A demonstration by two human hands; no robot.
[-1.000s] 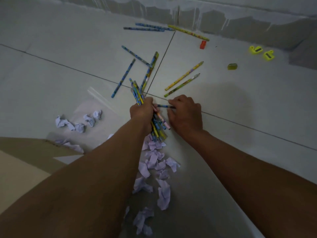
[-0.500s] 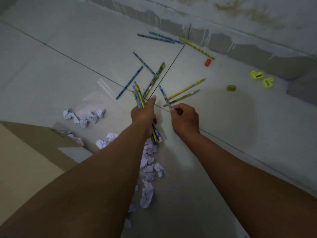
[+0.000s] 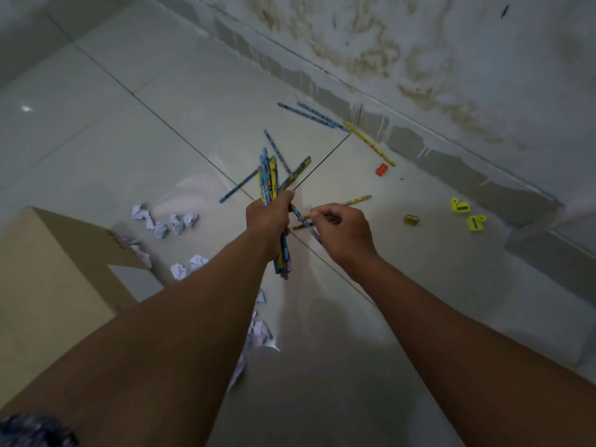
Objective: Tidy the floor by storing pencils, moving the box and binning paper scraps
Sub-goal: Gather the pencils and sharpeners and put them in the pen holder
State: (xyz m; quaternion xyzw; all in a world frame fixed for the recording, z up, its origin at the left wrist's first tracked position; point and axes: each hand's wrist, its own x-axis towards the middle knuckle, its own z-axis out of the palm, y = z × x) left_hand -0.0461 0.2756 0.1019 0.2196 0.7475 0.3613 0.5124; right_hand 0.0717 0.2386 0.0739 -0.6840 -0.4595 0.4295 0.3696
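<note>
left hand [image 3: 269, 214]: fist closed round bundle of pencils [image 3: 269, 179], held above floor [image 3: 129, 124]
right hand [image 3: 343, 229]: fingertips pinching one blue pencil [image 3: 306, 222], feeding it toward bundle
handling: light, stiff, slick; likely slide, grip mid-shaft
loose pencils [image 3: 311, 116]: near wall
box [image 3: 48, 269]: left
paper scraps [image 3: 179, 221]: on floor

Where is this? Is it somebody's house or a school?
I can't tell which. It is an indoor room, seen down at the floor: pale floor tiles, a stained wall, and a cardboard box beside loose pencils and paper scraps.
</note>
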